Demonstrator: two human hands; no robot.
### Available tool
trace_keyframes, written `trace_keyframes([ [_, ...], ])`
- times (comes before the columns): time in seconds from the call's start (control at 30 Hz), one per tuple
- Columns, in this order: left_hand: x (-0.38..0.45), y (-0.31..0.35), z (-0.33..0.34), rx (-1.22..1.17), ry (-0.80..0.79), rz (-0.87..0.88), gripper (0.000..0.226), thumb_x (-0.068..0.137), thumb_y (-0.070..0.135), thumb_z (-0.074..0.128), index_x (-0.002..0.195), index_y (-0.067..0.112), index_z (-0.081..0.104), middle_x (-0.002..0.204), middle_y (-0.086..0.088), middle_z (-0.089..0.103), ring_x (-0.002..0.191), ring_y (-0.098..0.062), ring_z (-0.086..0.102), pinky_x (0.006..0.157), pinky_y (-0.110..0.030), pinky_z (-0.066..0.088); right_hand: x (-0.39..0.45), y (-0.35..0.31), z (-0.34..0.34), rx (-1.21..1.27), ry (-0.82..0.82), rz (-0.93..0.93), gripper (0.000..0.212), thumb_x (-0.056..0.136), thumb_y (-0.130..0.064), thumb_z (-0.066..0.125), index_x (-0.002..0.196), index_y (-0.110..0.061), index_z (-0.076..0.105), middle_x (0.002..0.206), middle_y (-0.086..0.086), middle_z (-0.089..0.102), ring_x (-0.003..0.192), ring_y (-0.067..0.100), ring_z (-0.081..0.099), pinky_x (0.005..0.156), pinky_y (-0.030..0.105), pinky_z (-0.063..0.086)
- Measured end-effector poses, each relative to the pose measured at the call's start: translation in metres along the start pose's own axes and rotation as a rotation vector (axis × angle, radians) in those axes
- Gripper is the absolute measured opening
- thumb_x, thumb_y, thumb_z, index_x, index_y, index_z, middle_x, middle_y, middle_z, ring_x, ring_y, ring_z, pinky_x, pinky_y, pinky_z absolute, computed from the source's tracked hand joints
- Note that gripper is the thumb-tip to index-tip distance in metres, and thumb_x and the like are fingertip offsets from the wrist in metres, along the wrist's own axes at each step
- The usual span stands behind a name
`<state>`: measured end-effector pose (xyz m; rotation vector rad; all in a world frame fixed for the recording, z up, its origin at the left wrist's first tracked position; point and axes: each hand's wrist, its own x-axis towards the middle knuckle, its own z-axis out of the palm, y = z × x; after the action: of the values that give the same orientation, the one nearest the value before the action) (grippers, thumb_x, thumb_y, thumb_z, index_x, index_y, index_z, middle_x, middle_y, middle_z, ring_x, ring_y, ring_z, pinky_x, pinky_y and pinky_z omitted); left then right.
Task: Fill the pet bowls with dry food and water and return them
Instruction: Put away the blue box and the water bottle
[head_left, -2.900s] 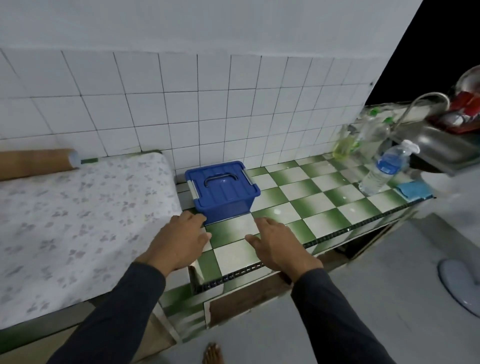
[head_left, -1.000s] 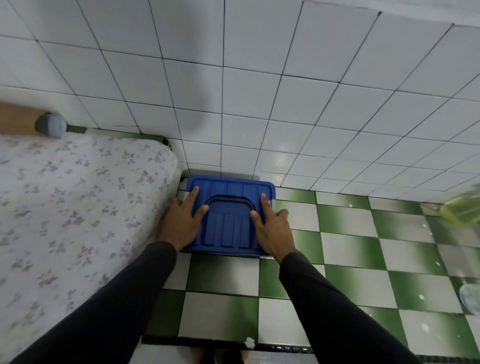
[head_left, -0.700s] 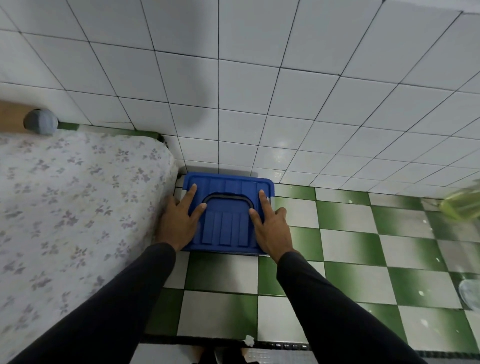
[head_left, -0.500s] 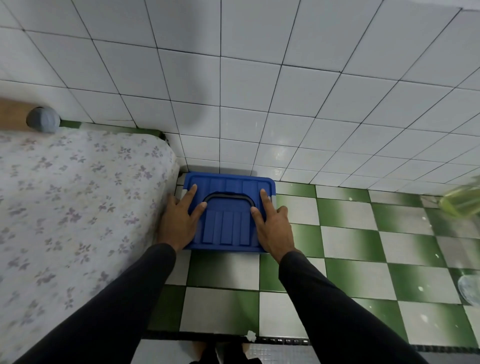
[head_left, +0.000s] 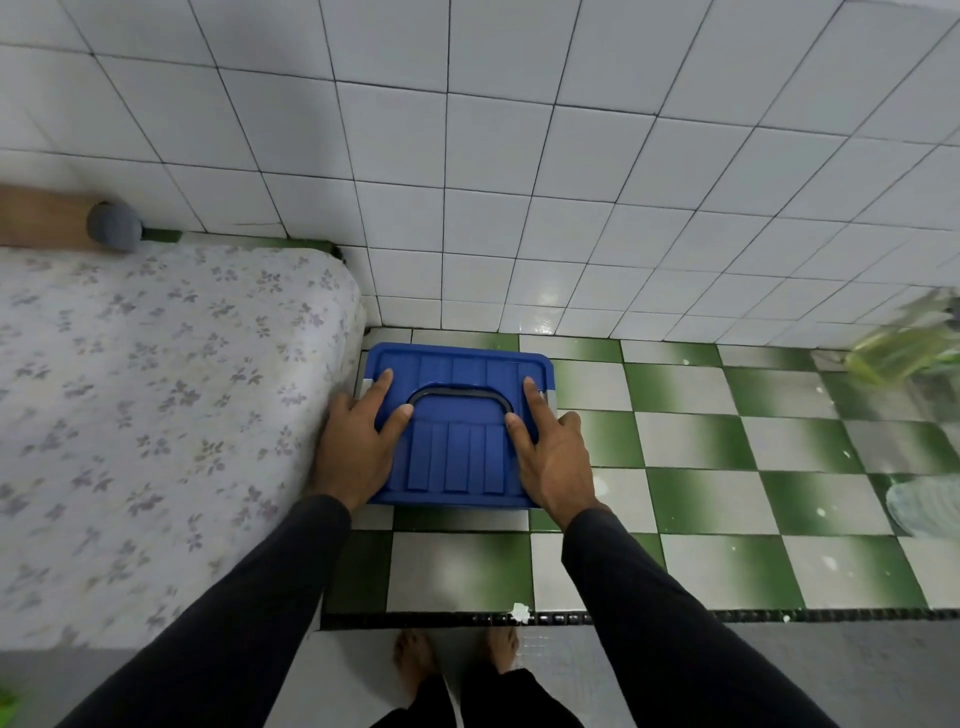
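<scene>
Near edge first: the green-and-white tiled counter (head_left: 727, 499) was bare up front. Further back, the left hand (head_left: 358, 447) and right hand (head_left: 550, 452) lay on the blue lidded bin (head_left: 457, 447), fingers straight and spread flat, thumbs touching its folded-down handle (head_left: 460, 395). Bin sat by the wall, right beside the mattress (head_left: 156, 389). Looked like rigid, slick plastic, probably hefty if full, so I'd grab the side latches or handle.

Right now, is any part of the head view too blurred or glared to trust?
Head view: the blue lidded box and both hands, left and right, are sharp; the yellow-green bottle at the right edge is smeared; small glare spots sit on the wall tiles; wide-angle bending curves the tile lines.
</scene>
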<state>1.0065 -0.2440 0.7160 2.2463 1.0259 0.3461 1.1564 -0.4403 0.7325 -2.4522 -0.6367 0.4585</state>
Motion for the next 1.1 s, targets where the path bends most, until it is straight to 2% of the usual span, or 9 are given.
trace_keyframes([
  [0.13,-0.019,0.000,-0.001,0.003,0.012,0.013,0.065,0.099,0.060,0.046,0.158,0.035,0.035,0.123,-0.013,0.050,0.110,-0.026,0.053,0.100,-0.036,0.045,-0.022,0.004,-0.005,0.001,0.030,-0.012,0.063,0.101,-0.060,0.037,0.157,-0.051,0.009,0.112,0.008,0.040,0.071,0.010,0.048,0.079,0.028,0.052],
  [0.27,-0.042,0.010,-0.004,0.003,0.016,-0.001,0.068,0.096,0.066,0.041,0.158,0.037,0.036,0.124,-0.014,0.050,0.109,-0.030,0.056,0.101,-0.042,0.049,-0.043,0.009,-0.013,-0.015,0.039,-0.011,0.062,0.102,-0.060,0.036,0.157,-0.050,0.010,0.109,0.007,0.039,0.068,0.008,0.047,0.070,0.024,0.045],
  [0.33,-0.055,0.014,-0.005,0.016,0.001,-0.016,0.067,0.098,0.066,0.041,0.158,0.039,0.033,0.130,-0.016,0.049,0.116,-0.034,0.055,0.103,-0.046,0.049,-0.054,0.013,-0.017,-0.014,0.033,-0.006,0.062,0.102,-0.060,0.036,0.157,-0.050,0.010,0.110,0.007,0.038,0.069,0.008,0.048,0.072,0.026,0.050],
  [0.47,-0.089,0.022,-0.005,0.011,0.012,-0.025,0.063,0.101,0.058,0.046,0.159,0.037,0.034,0.142,-0.018,0.045,0.131,-0.035,0.048,0.111,-0.042,0.040,-0.080,0.026,-0.023,0.002,0.024,-0.016,0.062,0.102,-0.059,0.037,0.157,-0.051,0.010,0.110,0.007,0.038,0.070,0.008,0.048,0.075,0.027,0.051],
  [0.53,-0.110,0.027,-0.005,0.001,0.035,-0.026,0.063,0.101,0.057,0.048,0.158,0.035,0.036,0.133,-0.017,0.048,0.125,-0.034,0.050,0.110,-0.043,0.043,-0.096,0.034,-0.027,0.001,0.017,-0.033,0.062,0.102,-0.058,0.038,0.157,-0.051,0.010,0.110,0.007,0.038,0.069,0.010,0.048,0.076,0.028,0.053],
  [0.63,-0.148,0.029,-0.002,-0.004,0.049,-0.044,0.063,0.101,0.056,0.048,0.158,0.035,0.036,0.117,-0.007,0.045,0.109,-0.028,0.053,0.096,-0.036,0.045,-0.124,0.045,-0.032,0.021,-0.008,-0.049,0.061,0.101,-0.060,0.038,0.156,-0.052,0.012,0.112,0.005,0.036,0.071,0.010,0.047,0.082,0.029,0.050],
  [0.9,-0.246,0.020,0.006,-0.044,0.066,-0.114,0.062,0.100,0.055,0.051,0.157,0.033,0.038,0.126,-0.014,0.046,0.116,-0.031,0.052,0.104,-0.039,0.043,-0.208,0.075,-0.033,0.000,-0.060,-0.081,0.061,0.101,-0.062,0.035,0.156,-0.052,0.011,0.113,0.006,0.037,0.078,0.013,0.049,0.087,0.032,0.050],
  [0.97,-0.267,0.015,0.007,-0.044,0.072,-0.109,0.063,0.100,0.056,0.051,0.157,0.033,0.039,0.121,-0.012,0.046,0.109,-0.031,0.054,0.100,-0.037,0.045,-0.227,0.079,-0.032,-0.012,-0.083,-0.064,0.062,0.101,-0.062,0.034,0.156,-0.052,0.010,0.115,0.007,0.037,0.084,0.016,0.051,0.087,0.032,0.051],
  [1.1,-0.301,0.002,0.006,-0.068,0.089,-0.093,0.061,0.100,0.053,0.054,0.156,0.031,0.042,0.127,-0.009,0.047,0.116,-0.025,0.053,0.103,-0.031,0.042,-0.261,0.085,-0.023,-0.027,-0.110,-0.031,0.062,0.100,-0.063,0.033,0.156,-0.052,0.008,0.115,0.008,0.038,0.082,0.015,0.053,0.087,0.035,0.054],
])
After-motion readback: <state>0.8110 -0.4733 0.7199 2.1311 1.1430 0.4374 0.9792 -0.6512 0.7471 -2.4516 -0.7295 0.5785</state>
